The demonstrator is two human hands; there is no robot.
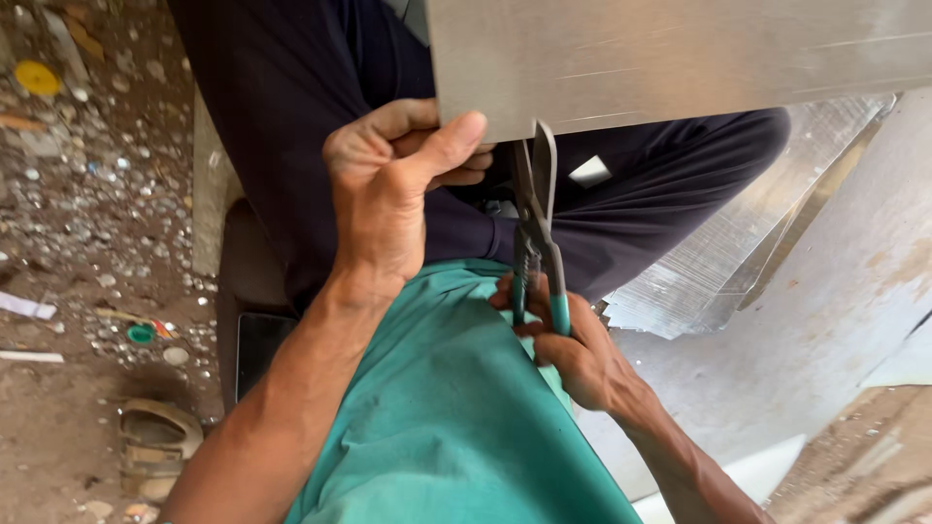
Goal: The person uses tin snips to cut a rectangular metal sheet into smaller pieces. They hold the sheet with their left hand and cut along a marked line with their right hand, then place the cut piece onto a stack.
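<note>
Littered dirt floor in daylight

A dirt floor (87, 194) strewn with small scraps and pebbles filled the left of the frame, with a worn sandal (155, 442) at lower left and a yellow disc (37, 78) at upper left; pale sheets (835, 291) lay on the ground at right.

A flat sheet of silvery metal (680, 53) fills the top of the view, brushed and faintly scratched, its lower edge running slightly tilted above the dark-trousered lap. A pair of tin snips (537, 233) with teal-covered handles stands nearly upright beneath it, grey blades parted across that lower edge, one blade over the sheet's face, handles pointing down toward the green shirt
</note>
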